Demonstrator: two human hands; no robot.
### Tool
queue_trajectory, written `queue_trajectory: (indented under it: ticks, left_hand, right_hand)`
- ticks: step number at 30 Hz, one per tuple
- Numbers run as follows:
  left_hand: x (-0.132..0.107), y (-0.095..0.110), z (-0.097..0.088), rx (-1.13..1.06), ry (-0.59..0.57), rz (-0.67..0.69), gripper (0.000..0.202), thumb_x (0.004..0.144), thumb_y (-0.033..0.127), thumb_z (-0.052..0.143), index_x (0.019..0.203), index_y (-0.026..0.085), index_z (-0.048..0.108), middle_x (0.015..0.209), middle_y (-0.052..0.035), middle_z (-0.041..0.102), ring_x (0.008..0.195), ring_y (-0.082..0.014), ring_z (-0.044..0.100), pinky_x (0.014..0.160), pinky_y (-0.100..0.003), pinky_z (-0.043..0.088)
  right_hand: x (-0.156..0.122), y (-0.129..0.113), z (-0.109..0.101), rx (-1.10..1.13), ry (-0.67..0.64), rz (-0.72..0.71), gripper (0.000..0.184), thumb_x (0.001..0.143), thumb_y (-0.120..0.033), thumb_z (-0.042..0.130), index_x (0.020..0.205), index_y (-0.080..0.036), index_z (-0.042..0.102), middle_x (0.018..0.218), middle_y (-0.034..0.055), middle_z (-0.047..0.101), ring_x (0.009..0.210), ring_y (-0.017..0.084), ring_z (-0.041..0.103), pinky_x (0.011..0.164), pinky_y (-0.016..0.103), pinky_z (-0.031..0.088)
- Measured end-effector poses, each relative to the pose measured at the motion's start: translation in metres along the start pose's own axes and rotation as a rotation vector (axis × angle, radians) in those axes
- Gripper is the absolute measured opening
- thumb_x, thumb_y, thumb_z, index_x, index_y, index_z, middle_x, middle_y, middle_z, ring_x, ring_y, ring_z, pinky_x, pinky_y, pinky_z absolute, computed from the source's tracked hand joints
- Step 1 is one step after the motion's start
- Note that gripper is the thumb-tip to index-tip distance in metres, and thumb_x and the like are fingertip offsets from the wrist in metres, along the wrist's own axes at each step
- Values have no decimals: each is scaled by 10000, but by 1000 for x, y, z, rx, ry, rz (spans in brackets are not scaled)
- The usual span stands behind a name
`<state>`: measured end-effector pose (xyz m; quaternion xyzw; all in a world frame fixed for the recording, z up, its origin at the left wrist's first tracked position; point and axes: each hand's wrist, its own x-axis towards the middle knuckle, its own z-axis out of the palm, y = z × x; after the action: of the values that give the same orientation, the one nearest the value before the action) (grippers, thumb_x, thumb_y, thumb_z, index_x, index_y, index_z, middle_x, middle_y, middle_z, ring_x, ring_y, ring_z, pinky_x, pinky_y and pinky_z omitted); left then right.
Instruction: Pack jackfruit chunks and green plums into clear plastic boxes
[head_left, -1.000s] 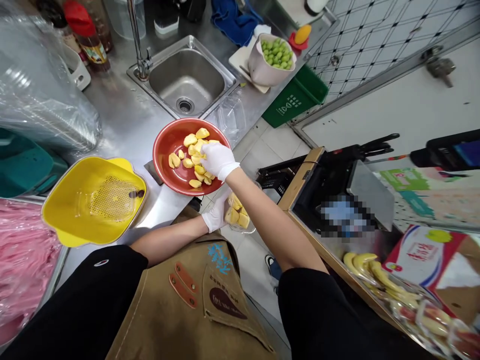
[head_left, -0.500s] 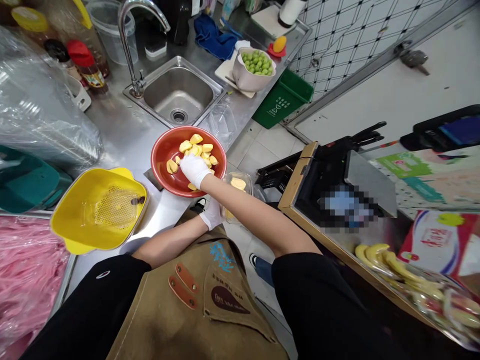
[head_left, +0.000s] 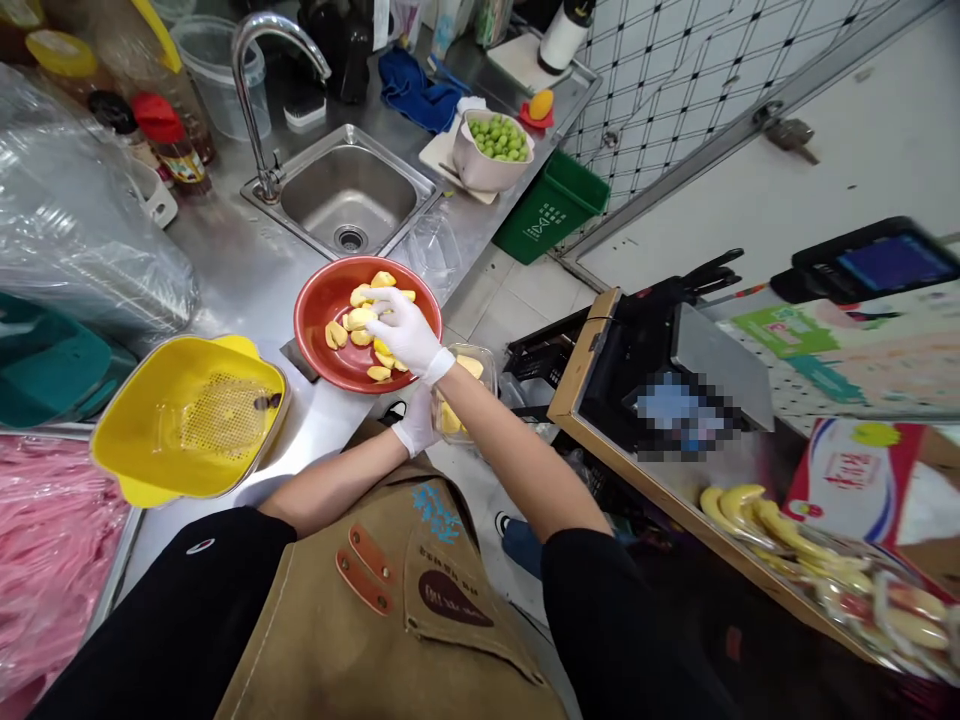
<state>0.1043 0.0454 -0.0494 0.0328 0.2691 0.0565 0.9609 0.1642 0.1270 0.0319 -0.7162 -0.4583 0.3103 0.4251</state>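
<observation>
A red bowl [head_left: 324, 293] of several yellow fruit pieces [head_left: 360, 319] sits on the steel counter near its front edge. My right hand [head_left: 405, 330], in a white glove, reaches into the bowl with its fingers curled over the pieces. Just below the counter edge my left hand [head_left: 416, 424], also gloved, grips a clear plastic box [head_left: 463, 385] that holds a few yellow pieces. My right forearm crosses over the box and hides part of it.
A yellow strainer basin [head_left: 187, 415] stands left of the bowl. Behind it are a sink [head_left: 346, 195] with a tap [head_left: 259, 60], a bowl of green fruit [head_left: 491, 150] and bottles. A green bin [head_left: 551, 208] stands on the floor. To the right are a scale [head_left: 675, 395] and bananas [head_left: 742, 505].
My right hand has shifted within the bowl, from its middle to the right side over the pieces. The clear box in my left hand has stayed just below the counter edge.
</observation>
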Motion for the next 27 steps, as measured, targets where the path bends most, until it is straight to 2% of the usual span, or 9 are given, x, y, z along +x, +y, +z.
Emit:
queue_trajectory:
  ticks: [3,5,9,12,16,18,21,24,27]
  left_hand:
    - [-2,2,4,-20,16,12,529,1147,451,338,1149,185,796,1103,-114,847,1276,-313,750,1246,-436,505]
    - [-3,4,6,-39,32,10,535,1154,466,323,1175,194,783,1166,-113,842,1236,-287,766,1242,-453,515]
    - [-4,6,8,-89,-3,83,471,1143,433,398,1350,190,743,1242,-80,834,1356,-298,730,1244,-468,524]
    - [-8,9,7,-96,-61,115,517,1126,484,458,1490,192,681,1368,-97,808,1461,-308,667,1264,-474,513]
    - [-15,13,9,-36,-58,104,575,1137,550,439,1518,187,672,1485,-108,759,1530,-327,605,1293,-461,487]
    - [-17,13,11,-11,-42,82,600,1138,572,434,1530,180,664,1490,-113,756,1540,-338,594,1304,-474,478]
    - [-18,11,14,3,-22,70,613,1149,573,407,1558,182,642,1492,-116,754,1547,-321,589,1312,-470,472]
    - [-18,7,14,-5,17,121,579,1167,506,388,1566,164,631,1481,-113,759,1552,-291,586,1309,-426,470]
    - [-18,6,13,-8,38,155,546,1167,463,405,1566,166,634,1444,-106,777,1531,-282,608,1289,-407,488]
  right_hand:
    - [-16,0,-13,387,63,129,447,1079,-365,480,1495,-206,518,1463,150,678,1226,212,726,1002,394,667]
    - [-28,2,-24,520,106,152,452,1086,-456,472,1458,-214,560,1481,154,684,1250,226,735,1002,403,680]
    - [-56,13,-51,614,265,125,462,1031,-606,562,1300,-243,657,1373,120,753,1244,232,745,1010,407,683]
    - [-82,27,-69,671,402,97,499,940,-683,694,1219,-269,690,1288,82,780,1175,223,759,994,409,684]
    - [-116,39,-75,695,562,85,535,781,-650,909,1126,-286,722,1162,42,802,1077,223,765,933,396,682]
    - [-127,41,-68,631,636,83,523,744,-590,956,1088,-270,725,1104,37,804,1013,218,764,919,400,672]
    - [-133,41,-54,383,703,102,429,794,-522,905,1059,-235,726,1070,46,799,945,216,764,933,425,653]
    - [-133,39,-41,45,709,133,269,889,-436,784,1039,-217,735,1088,70,795,958,238,762,951,437,632]
    - [-130,37,-35,-270,654,136,167,957,-330,683,1045,-206,752,1128,108,793,1058,277,729,1012,451,593]
